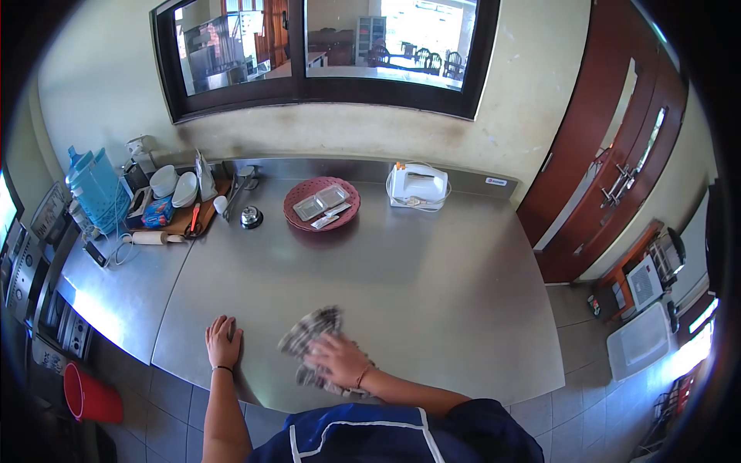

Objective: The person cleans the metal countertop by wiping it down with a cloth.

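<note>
My right hand (337, 359), slightly blurred, presses down on a checked grey-and-white cloth (307, 330) near the front edge of the stainless steel table (417, 293). The cloth is bunched, with parts sticking out beyond the fingers and under the wrist. To the left, my left hand (223, 343) lies palm down on the metal, holding nothing, fingers stretched forward. Farther back stands a pink woven basket (323, 224) with clear plastic boxes (320, 202) and small packets in it. A metal call bell (251, 217) sits left of the basket.
A white hand mixer (417, 187) stands at the back right. On the left are a wooden board with white bowls (164, 181), a rolling pin (154, 238) and a blue plastic container (99, 189). A red bin (93, 393) stands on the floor; dark red doors (598, 147) are at right.
</note>
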Motion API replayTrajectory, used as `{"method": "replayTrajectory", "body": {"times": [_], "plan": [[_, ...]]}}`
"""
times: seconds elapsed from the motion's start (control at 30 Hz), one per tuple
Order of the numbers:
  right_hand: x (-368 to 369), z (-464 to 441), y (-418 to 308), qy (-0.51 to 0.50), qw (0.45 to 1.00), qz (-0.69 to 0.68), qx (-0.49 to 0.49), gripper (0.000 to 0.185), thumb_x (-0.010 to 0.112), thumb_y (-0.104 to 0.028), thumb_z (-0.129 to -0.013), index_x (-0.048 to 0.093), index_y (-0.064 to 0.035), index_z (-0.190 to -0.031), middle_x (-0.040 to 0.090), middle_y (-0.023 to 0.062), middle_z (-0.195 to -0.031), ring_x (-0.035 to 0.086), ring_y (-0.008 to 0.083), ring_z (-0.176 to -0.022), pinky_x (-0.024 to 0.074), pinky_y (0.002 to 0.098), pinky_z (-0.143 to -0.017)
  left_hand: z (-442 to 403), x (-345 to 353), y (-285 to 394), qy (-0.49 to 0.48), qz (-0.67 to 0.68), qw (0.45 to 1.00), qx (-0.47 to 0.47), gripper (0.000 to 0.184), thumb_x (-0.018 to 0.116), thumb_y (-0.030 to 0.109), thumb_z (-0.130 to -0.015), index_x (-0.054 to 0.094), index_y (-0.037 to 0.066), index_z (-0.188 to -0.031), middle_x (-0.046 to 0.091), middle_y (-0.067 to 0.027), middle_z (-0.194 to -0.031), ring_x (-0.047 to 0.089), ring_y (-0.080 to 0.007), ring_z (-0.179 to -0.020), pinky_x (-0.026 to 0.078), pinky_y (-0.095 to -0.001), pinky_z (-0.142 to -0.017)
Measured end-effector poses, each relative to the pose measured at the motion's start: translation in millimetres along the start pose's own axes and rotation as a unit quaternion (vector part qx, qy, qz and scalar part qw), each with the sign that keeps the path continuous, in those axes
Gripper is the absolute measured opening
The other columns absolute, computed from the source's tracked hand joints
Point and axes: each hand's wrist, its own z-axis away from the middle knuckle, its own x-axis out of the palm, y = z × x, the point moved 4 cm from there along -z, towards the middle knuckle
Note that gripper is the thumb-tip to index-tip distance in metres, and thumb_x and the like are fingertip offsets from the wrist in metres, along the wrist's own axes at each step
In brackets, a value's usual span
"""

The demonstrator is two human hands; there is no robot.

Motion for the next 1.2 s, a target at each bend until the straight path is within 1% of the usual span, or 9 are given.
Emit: {"method": "replayTrajectory", "body": {"times": [0.13, 0.27, 0.37, 0.53, 0.67, 0.77, 1.0, 1.1, 1.2], "plan": [[-11, -1, 29, -0.03, 0.999, 0.038, 0.022, 0.041, 0.068, -0.039, -0.082, 0.065, -0.0245, -0.121, 0.052, 0.0012, -0.137, 0.042, 0.0271, -0.13, 0.0342, 0.0606, -0.099, 0, 3, -4, -0.002, 0.0, 1.0, -0.001, 0.041, 0.064, 0.031, -0.085, 0.064, 0.014, -0.121, 0.055, -0.0076, -0.137, 0.043, -0.025, -0.134, 0.024, -0.0442, -0.116], [-55, 53, 138, 0.053, 0.963, 0.146, 0.222, 0.038, 0.071, -0.034, -0.077, 0.068, -0.0219, -0.113, 0.053, 0.0017, -0.135, 0.045, 0.0292, -0.126, 0.0371, 0.0553, -0.095, 1, 3, -6, 0.001, 0.001, 1.0, -0.002, 0.04, 0.064, 0.031, -0.085, 0.064, 0.014, -0.122, 0.056, -0.008, -0.137, 0.043, -0.0246, -0.134, 0.024, -0.0436, -0.117], [-107, 161, 226, 0.136, 0.891, 0.211, 0.378, 0.045, 0.073, -0.037, -0.076, 0.068, -0.0213, -0.118, 0.056, 0.0035, -0.133, 0.046, 0.0272, -0.126, 0.0353, 0.0573, -0.1, 1, 3, -6, 0.004, 0.004, 1.0, -0.005, 0.04, 0.064, 0.03, -0.085, 0.064, 0.014, -0.122, 0.056, -0.0084, -0.136, 0.043, -0.0245, -0.134, 0.024, -0.0434, -0.117], [-212, 361, 240, 0.151, 0.702, 0.289, 0.633, 0.049, 0.071, -0.036, -0.082, 0.063, -0.014, -0.125, 0.05, 0.0141, -0.14, 0.044, 0.0331, -0.13, 0.0343, 0.0453, -0.11, 2, 3, -5, 0.007, 0.011, 1.0, -0.01, 0.04, 0.064, 0.029, -0.085, 0.064, 0.013, -0.122, 0.056, -0.0085, -0.137, 0.043, -0.0246, -0.134, 0.024, -0.0432, -0.117], [-234, 407, 203, 0.175, 0.594, 0.27, 0.738, 0.052, 0.066, -0.039, -0.086, 0.058, -0.0164, -0.132, 0.044, 0.0104, -0.146, 0.038, 0.0332, -0.135, 0.031, 0.0439, -0.113, 2, 3, -6, 0.004, 0.011, 1.0, -0.008, 0.041, 0.064, 0.029, -0.085, 0.063, 0.013, -0.122, 0.055, -0.0087, -0.137, 0.043, -0.0246, -0.134, 0.024, -0.0436, -0.117], [-218, 384, 187, 0.161, 0.578, 0.252, 0.759, 0.053, 0.065, -0.04, -0.086, 0.056, -0.0187, -0.134, 0.042, 0.0093, -0.148, 0.037, 0.0335, -0.136, 0.0297, 0.0438, -0.113, 3, 1, -5, 0.002, 0.011, 1.0, -0.006, 0.041, 0.064, 0.031, -0.085, 0.062, 0.013, -0.123, 0.054, -0.0091, -0.138, 0.043, -0.0252, -0.134, 0.024, -0.0439, -0.117], [-122, 225, 118, 0.126, 0.741, 0.214, 0.624, 0.058, 0.073, -0.043, -0.077, 0.06, -0.0219, -0.129, 0.046, 0.0074, -0.145, 0.034, 0.0348, -0.138, 0.033, 0.0508, -0.11, 2, 5, -8, -0.018, 0.033, 0.999, -0.015, 0.047, 0.066, 0.037, -0.085, 0.061, 0.013, -0.125, 0.052, -0.0105, -0.14, 0.039, -0.0263, -0.137, 0.018, -0.0499, -0.117], [-61, 146, 108, 0.226, 0.796, 0.082, 0.555, 0.058, 0.062, -0.047, -0.087, 0.052, -0.0192, -0.136, 0.047, 0.0143, -0.141, 0.036, 0.0353, -0.135, 0.0277, 0.05, -0.112, 1, 4, 2, -0.085, 0.127, 0.987, -0.049, 0.064, 0.068, 0.041, -0.085, 0.049, 0.013, -0.139, 0.043, -0.0113, -0.148, 0.03, -0.0266, -0.143, 0.007, -0.0605, -0.116], [14, 45, 80, 0.258, 0.847, -0.178, 0.429, 0.061, 0.043, -0.042, -0.1, 0.035, -0.0023, -0.145, 0.033, 0.0181, -0.151, 0.027, 0.0313, -0.142, 0.0197, 0.0406, -0.116, 11, -20, 50, -0.124, 0.13, 0.981, 0.078, 0.074, 0.072, 0.045, -0.081, 0.044, 0.014, -0.143, 0.028, -0.0164, -0.156, 0.025, -0.0308, -0.145, 0.009, -0.0638, -0.114]]}}
